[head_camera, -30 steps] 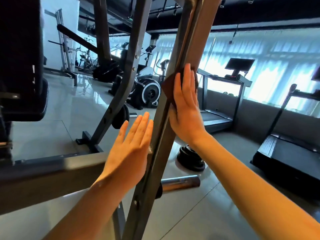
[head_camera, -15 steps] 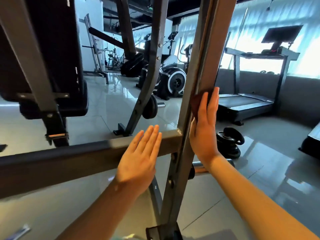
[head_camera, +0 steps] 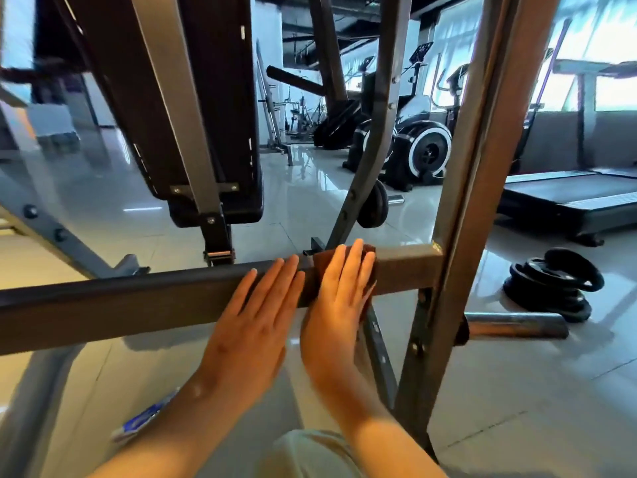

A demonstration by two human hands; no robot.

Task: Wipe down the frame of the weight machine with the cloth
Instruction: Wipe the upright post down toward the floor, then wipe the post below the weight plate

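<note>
Now the straight fingers point(head_camera: 351, 263) of the right hand point(head_camera: 337, 305) press the brown cloth point(head_camera: 317, 270) flat on the horizontal frame bar point(head_camera: 138, 298), near the upright post point(head_camera: 458, 236), probably to rub a wide strip, while the left hand point(head_camera: 255, 315) rests flat beside it, fingers released and empty, seemingly for support.

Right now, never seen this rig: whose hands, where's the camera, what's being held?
There is no robot here. These are a person's two bare hands, filmed by one wide-angle camera worn on their head, looking forward and down. The right hand presses a brown cloth flat against the horizontal bar of a grey weight machine, near where it meets an upright. Its fingers are straight, so nothing is gripped; the cloth is only pinned under the hand. The left hand lies flat on the same bar beside it. Behind are a padded bench, weight plates stacked on the floor, and a treadmill.
</note>
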